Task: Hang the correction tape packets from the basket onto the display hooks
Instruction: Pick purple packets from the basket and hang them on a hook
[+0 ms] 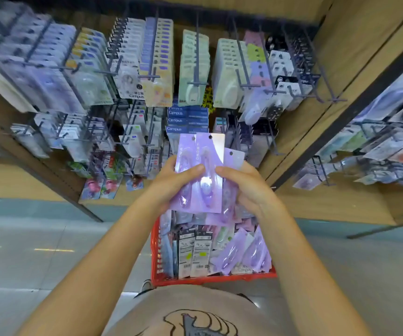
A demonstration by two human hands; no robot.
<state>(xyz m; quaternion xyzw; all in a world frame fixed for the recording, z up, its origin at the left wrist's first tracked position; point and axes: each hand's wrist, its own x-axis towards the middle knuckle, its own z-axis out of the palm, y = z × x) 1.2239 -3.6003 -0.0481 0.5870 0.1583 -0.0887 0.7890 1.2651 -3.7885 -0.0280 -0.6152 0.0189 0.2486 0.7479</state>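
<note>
Head view, looking down along a wooden display wall (336, 69) packed with rows of grey display hooks (197, 57), nearly all loaded with carded stationery; a second rack (389, 141) runs off far right. Near the body sits a red basket (158, 258) on the floor, full of mixed packets, several purple ones (244, 253) at its right side. Above the basket, both hands hold a small fan of purple correction tape packets (204, 170), three cards showing, punched holes at the far ends. Left hand (171, 180) grips the stack from the left, thumb across the front card; right hand (246, 187) grips from the right, thumb on the front, fingers curled behind. Step in hand looks like squaring up or separating the stack before hanging, nothing on a hook yet from this bunch. Next move probably needs the holes lined up, one hand freed or the stack steadied, then the cards lifted far and threaded onto a hook tip with room left. Which hook is meant, can't tell; matching purple stock isn't clearly visible on the wall. Blur hides hook tips.
</note>
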